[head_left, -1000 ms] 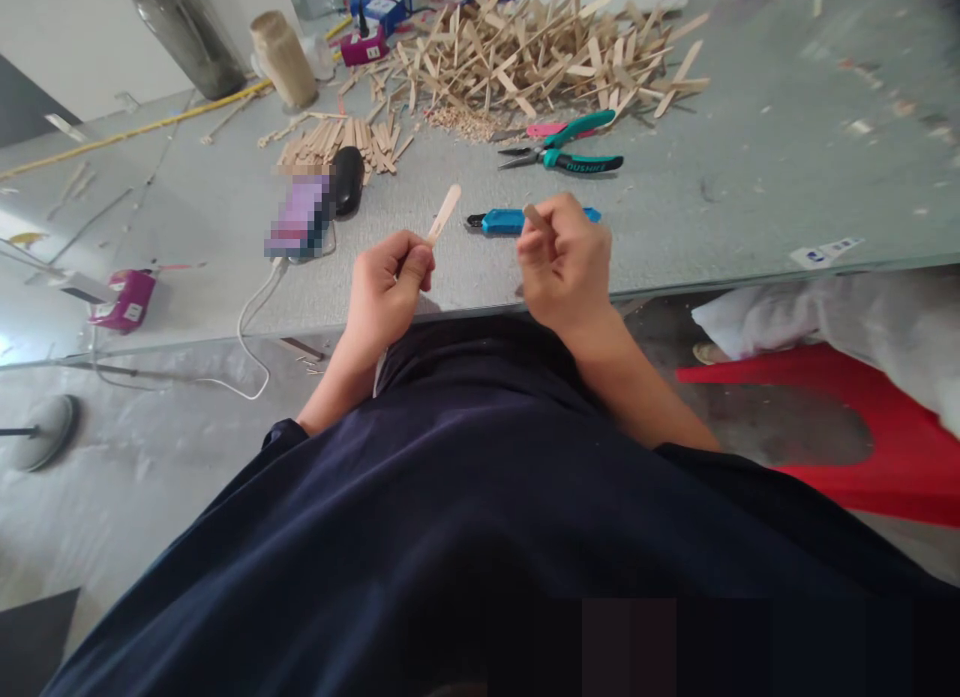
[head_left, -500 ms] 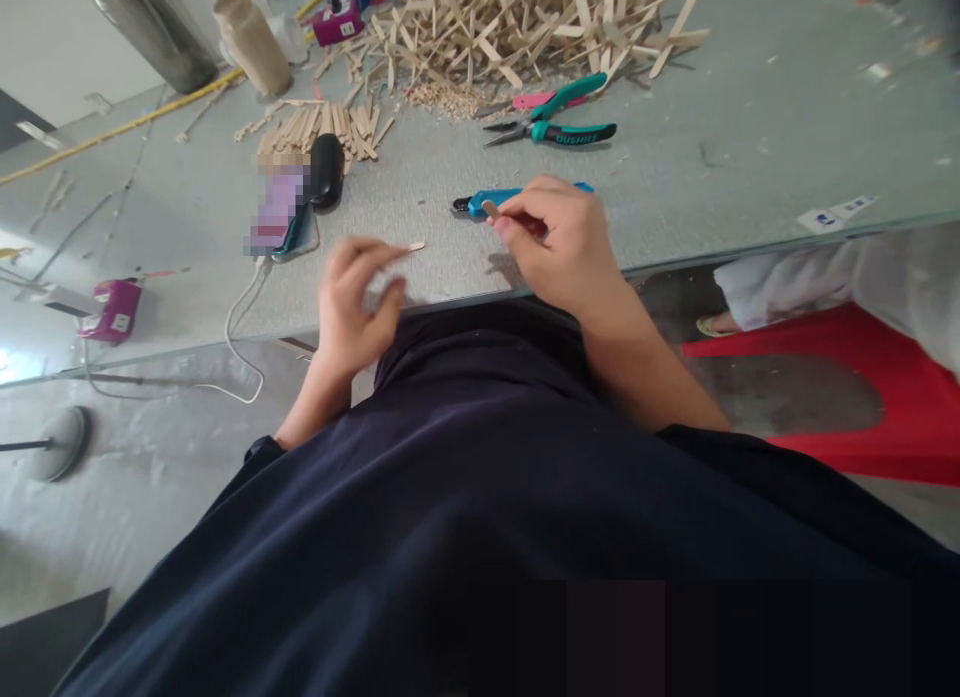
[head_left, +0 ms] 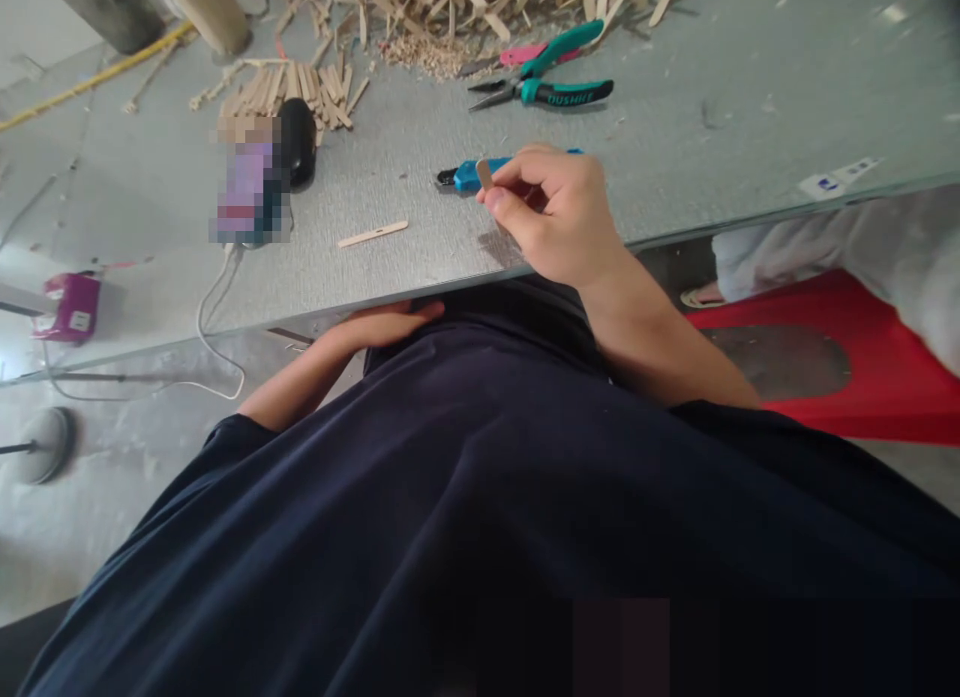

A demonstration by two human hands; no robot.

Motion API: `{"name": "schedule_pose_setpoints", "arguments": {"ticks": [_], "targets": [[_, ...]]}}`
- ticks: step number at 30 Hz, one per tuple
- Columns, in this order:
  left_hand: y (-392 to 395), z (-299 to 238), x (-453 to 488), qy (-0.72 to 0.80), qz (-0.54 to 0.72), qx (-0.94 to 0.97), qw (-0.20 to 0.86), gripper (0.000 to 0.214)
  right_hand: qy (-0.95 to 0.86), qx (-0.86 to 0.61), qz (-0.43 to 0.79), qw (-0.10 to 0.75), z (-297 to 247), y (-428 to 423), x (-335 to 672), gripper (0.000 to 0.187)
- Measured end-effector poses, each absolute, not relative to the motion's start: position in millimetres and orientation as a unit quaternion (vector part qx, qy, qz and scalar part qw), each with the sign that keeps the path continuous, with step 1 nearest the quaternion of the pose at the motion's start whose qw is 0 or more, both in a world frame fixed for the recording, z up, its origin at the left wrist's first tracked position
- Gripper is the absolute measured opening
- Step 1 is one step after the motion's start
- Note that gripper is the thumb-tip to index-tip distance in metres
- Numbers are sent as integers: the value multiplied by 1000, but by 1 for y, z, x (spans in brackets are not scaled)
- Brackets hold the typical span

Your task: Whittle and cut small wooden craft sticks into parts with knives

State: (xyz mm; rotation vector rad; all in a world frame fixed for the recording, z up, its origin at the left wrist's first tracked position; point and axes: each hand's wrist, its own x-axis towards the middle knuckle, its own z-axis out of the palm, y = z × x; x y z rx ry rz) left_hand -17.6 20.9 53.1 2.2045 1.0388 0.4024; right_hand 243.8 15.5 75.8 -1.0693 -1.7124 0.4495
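Where the grey table [head_left: 675, 157] meets the person's lap, the right hand [head_left: 559, 222] hangs just over the near edge. Its thumb and fingertips are pinched on a short flat wooden stick piece [head_left: 484, 172], whose rounded end pokes out to the left. Just behind that end lies a blue utility knife [head_left: 459, 174], partly hidden by the hand. The left hand [head_left: 382, 325] sits below the table's edge, fingers stretched flat on the dark navy garment [head_left: 480, 457] and holding nothing. On the tabletop ahead of it lies a thin pale wooden stick [head_left: 373, 234], touched by neither hand. Further back rest teal-handled pliers [head_left: 544, 82], and beyond them a big loose heap of wooden sticks [head_left: 450, 2]. To the left, a smaller stack of sticks [head_left: 281, 85] lies beside a black oval object [head_left: 298, 155] and a blurred phone [head_left: 247, 192] on a white cable [head_left: 214, 327]. A red plastic seat [head_left: 825, 377] shows past the table's edge on the right.
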Motion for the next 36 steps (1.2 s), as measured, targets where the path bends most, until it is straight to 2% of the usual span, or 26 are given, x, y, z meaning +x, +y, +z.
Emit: {"name": "schedule_pose_setpoints", "arguments": {"ticks": [3,5,8,9,11,12,14,16,22,24,27,29,31,33,36], "targets": [[-17,81,-33,295,24,889,348,59,-744,-434,170,479,83,11,244,44],[-36,103,-44,208,73,912,347,54,-769,-419,155,458,87,8,245,36],[-47,123,-51,96,232,913,320,42,-790,-404,135,440,89,8,246,29],[-46,124,-49,110,280,913,276,37,-790,-408,132,437,89,9,246,28],[-39,117,-38,170,322,924,119,36,-780,-430,129,435,89,12,247,30],[-35,110,-31,182,305,934,46,42,-774,-441,128,436,89,14,247,31],[-26,94,-15,164,227,960,-22,59,-765,-452,128,440,88,16,248,34],[-19,79,-2,175,180,967,-35,74,-763,-451,133,444,88,17,249,37],[-15,73,-19,327,175,928,-32,79,-761,-442,132,456,83,14,250,37],[-13,76,-37,390,192,899,-51,75,-778,-428,126,442,84,12,244,31],[-12,73,-55,432,286,849,-104,55,-821,-389,130,398,86,12,231,21],[-14,67,-56,417,363,823,-131,41,-844,-370,131,365,88,13,221,16],[-18,60,-48,363,396,832,-135,37,-855,-368,129,341,89,16,215,14],[-22,55,-34,314,387,856,-139,44,-854,-382,126,329,89,18,214,11],[-24,51,-13,335,338,867,-147,56,-841,-405,109,341,90,21,224,8]]}}
